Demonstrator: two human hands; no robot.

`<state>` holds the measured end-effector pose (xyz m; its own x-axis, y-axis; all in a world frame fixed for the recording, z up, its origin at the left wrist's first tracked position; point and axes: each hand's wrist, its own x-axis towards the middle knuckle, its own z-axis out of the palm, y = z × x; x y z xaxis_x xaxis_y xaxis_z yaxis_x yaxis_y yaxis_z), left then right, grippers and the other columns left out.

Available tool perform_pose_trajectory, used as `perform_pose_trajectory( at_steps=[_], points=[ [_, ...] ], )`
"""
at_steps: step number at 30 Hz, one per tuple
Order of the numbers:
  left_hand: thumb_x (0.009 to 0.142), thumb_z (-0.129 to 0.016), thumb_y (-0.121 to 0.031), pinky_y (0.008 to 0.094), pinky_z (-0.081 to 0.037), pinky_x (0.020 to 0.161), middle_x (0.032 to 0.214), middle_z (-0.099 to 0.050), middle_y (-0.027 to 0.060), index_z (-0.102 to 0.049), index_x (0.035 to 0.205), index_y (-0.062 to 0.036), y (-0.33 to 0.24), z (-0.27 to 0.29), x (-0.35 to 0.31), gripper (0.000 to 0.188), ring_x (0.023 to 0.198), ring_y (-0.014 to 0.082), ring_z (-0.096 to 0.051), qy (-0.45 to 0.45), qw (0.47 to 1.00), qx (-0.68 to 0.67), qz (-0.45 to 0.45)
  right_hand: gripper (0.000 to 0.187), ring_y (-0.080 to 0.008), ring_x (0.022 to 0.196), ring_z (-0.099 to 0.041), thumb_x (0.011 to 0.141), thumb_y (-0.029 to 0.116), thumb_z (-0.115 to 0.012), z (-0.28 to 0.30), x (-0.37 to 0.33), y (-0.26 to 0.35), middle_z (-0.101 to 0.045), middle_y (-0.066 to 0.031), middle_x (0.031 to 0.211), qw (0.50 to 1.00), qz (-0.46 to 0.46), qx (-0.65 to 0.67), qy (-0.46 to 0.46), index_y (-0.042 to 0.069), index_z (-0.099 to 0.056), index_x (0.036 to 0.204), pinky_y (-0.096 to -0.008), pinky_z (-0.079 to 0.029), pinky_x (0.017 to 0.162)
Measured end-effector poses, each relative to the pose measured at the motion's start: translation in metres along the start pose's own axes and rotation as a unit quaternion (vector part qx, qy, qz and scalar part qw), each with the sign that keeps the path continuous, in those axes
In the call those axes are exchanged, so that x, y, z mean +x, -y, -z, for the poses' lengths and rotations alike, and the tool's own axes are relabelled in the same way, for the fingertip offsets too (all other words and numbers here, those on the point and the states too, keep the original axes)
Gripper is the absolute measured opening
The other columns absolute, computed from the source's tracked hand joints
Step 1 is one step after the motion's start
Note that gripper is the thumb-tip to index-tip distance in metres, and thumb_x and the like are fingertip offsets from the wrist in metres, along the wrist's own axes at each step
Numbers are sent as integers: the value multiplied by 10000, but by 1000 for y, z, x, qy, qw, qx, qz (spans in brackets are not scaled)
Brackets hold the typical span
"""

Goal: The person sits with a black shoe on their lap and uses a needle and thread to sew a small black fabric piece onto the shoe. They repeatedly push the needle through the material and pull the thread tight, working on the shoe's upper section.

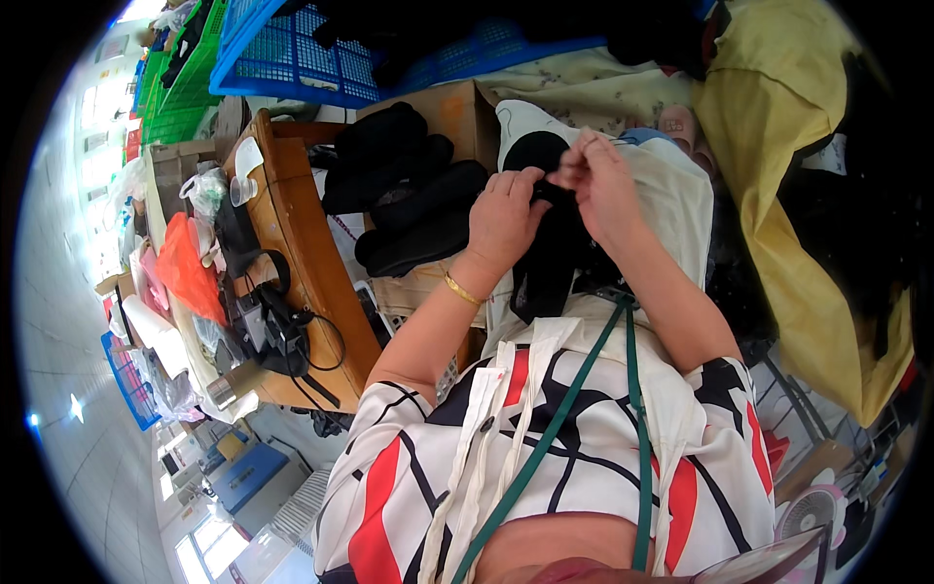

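A black fabric piece (550, 248) with a rounded upper end lies over my lap, on white cloth. My left hand (504, 216), with a gold bracelet at the wrist, is closed on the left edge of this black fabric. Just beside it, my right hand (601, 185) is raised over the fabric with thumb and fingers pinched together. The right fingertips are slightly blurred, and what they pinch cannot be made out. Left of my left hand, several black padded fabric pieces (413, 209) are stacked on a cardboard box (452, 115).
A wooden table (316, 282) with a black cable and device stands to the left. A blue basket (292, 63) holding dark items is ahead. Yellow cloth (778, 195) drapes on the right. Green straps (564, 404) hang down my front to my lap.
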<state>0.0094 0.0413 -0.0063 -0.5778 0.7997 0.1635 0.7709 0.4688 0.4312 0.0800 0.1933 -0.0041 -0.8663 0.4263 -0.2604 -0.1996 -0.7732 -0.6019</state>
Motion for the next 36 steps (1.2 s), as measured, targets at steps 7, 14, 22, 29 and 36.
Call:
perform_pose_trajectory(
  at_steps=[7,14,22,29,36],
  points=[
    [732,-736,-115,371,-528,706,963,-621,81,-563,1130,-102,6,-4,-4,434,889,274,-628,-11,999,1,-54,229,-73,676,-430,1035,155,-448,-11,-42,2,-461,16,750,994,57,-96,7,64,-491,829,-227,-394,650],
    [783,-639,-185,336,-522,602,851,-567,65,-573,1087,-97,11,-9,7,323,798,243,-625,14,986,99,-132,167,-140,708,-514,981,85,-534,-32,-59,12,-533,-32,773,935,115,-325,85,18,-550,828,-266,-434,665],
    [831,-591,-206,399,-542,666,984,-640,72,-573,1144,-138,-10,-43,-20,321,859,310,-654,111,983,-92,-111,115,-315,654,-539,880,45,-619,-17,-103,20,-523,-124,700,812,216,-517,164,19,-552,791,-386,-438,599],
    [768,-658,-40,373,-535,774,1168,-619,139,-604,1150,-75,-28,-2,5,388,941,307,-628,96,974,-187,-83,57,-270,713,-575,861,35,-658,30,-79,73,-603,-92,777,716,354,-602,14,47,-617,898,-361,-469,627],
    [806,-664,-347,395,-506,646,679,-657,150,-690,700,-25,-60,1,21,340,650,322,-636,246,934,-210,149,132,-273,760,-620,760,46,-706,17,-80,72,-597,-49,760,577,454,-666,130,83,-631,862,-361,-540,728]
  ],
)
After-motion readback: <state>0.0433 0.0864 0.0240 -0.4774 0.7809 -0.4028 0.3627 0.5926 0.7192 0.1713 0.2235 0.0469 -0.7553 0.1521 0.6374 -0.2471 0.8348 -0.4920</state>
